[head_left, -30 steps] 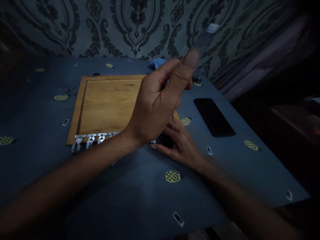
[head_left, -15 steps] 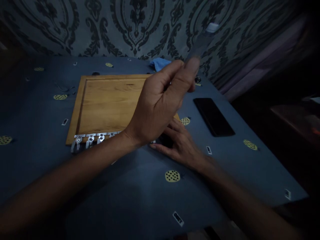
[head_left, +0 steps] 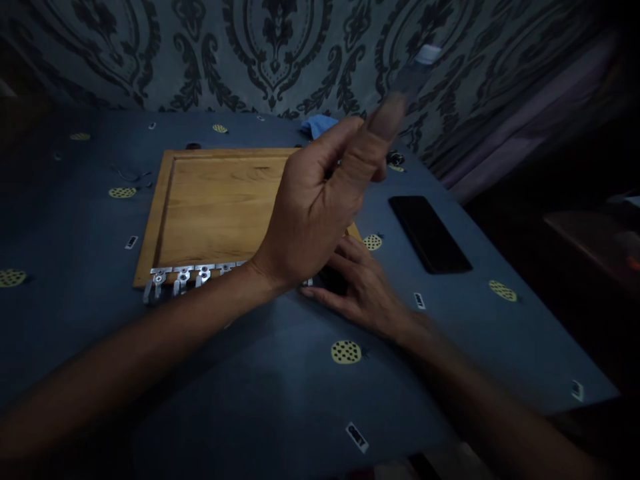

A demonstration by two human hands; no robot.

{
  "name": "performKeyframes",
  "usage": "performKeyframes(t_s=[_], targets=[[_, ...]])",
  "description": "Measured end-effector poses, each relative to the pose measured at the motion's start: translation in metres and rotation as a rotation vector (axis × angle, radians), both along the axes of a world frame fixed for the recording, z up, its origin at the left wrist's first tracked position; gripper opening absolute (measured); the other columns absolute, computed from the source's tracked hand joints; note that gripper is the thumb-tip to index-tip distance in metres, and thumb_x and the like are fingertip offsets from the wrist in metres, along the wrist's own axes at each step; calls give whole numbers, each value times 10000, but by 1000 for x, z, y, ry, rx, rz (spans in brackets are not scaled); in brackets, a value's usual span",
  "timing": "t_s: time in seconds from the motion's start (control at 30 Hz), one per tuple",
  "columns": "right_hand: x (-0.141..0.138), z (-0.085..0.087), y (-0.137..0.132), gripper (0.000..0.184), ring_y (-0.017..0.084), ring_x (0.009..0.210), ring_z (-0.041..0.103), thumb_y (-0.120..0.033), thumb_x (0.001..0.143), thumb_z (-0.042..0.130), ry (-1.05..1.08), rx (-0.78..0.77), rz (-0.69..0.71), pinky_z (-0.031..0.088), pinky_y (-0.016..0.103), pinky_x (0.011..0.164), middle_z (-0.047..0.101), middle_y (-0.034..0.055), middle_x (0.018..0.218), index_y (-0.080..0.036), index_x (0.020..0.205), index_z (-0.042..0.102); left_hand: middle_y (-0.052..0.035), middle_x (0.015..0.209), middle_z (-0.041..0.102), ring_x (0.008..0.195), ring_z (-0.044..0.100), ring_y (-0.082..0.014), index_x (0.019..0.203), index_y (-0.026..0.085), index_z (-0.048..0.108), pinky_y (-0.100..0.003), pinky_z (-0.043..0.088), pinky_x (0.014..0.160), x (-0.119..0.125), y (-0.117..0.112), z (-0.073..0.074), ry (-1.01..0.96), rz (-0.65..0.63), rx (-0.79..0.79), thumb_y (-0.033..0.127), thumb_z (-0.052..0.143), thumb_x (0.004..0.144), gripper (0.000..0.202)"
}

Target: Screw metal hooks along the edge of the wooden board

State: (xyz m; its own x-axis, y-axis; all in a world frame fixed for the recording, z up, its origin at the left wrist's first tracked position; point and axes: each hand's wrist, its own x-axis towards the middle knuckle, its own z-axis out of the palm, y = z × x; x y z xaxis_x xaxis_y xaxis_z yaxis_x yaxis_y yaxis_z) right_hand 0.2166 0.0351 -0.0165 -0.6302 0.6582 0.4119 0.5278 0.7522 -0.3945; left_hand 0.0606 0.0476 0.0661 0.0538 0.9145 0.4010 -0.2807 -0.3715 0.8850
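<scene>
My left hand (head_left: 315, 200) is raised over the right part of a framed wooden board (head_left: 220, 213), its fingers closed around a slim translucent tool with a whitish end (head_left: 417, 70). The tool slants up and to the right, and its lower part is hidden by the hand. My thumb lies along it, slightly blurred. Behind and below that wrist, my right hand (head_left: 363, 287) rests at the board's near right corner, thumb and fingers curled around something dark that I cannot make out. A row of metal hooks (head_left: 183, 279) with screws runs along the board's near edge, partly covered by my left forearm.
A black phone (head_left: 430, 233) lies on the patterned blue tablecloth (head_left: 250, 400) to the right. A blue cloth (head_left: 319, 125) and a small dark item (head_left: 395, 159) are behind the board. The patterned wall (head_left: 275, 53) closes off the back.
My left thumb has shifted a little up along the translucent tool. My right hand stays at the board's corner, and the board has not visibly moved.
</scene>
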Motion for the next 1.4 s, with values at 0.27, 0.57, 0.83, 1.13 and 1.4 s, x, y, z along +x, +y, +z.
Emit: performKeyframes(t_s=[0.27, 0.57, 0.83, 1.13, 1.4], targets=[[1, 1, -1, 506, 294, 997, 632, -642, 940, 572, -21, -43, -13, 536, 495, 868, 692, 120, 1074, -220, 1190, 700, 57, 505, 329, 389, 240, -76, 654, 213, 512, -275, 212, 382, -2, 2, 7, -40, 4, 34, 441, 525, 1032, 442], [1, 0, 0, 486, 318, 1058, 631, -583, 946, 606, -38, -54, -13, 538, 535, 906, 693, 124, 1162, -215, 1254, 686, 51, 473, 318, 383, 253, -76, 593, 231, 519, -282, 247, 410, 0, 0, 9, -77, -35, -20, 361, 600, 997, 432], [1, 0, 0, 503, 336, 1091, 632, -564, 940, 627, -27, -33, 0, 534, 572, 939, 695, 150, 1174, -166, 1242, 685, 47, 457, 330, 393, 276, -80, 562, 221, 488, -281, 250, 417, -1, -3, 14, -37, -30, -142, 497, 672, 917, 486], [1, -2, 1, 476, 332, 1104, 624, -578, 948, 610, -21, -29, -5, 530, 552, 930, 691, 134, 1175, -199, 1223, 692, 68, 503, 305, 401, 238, -62, 659, 214, 479, -253, 203, 391, 0, -1, 2, -21, -59, -40, 592, 556, 979, 502], [1, 1, 0, 436, 331, 1124, 629, -552, 938, 641, -26, -30, -11, 533, 539, 954, 693, 127, 1187, -215, 1208, 697, 72, 524, 315, 437, 201, -72, 687, 218, 458, -248, 196, 422, -3, -1, 6, 35, -179, -50, 391, 513, 1052, 407]])
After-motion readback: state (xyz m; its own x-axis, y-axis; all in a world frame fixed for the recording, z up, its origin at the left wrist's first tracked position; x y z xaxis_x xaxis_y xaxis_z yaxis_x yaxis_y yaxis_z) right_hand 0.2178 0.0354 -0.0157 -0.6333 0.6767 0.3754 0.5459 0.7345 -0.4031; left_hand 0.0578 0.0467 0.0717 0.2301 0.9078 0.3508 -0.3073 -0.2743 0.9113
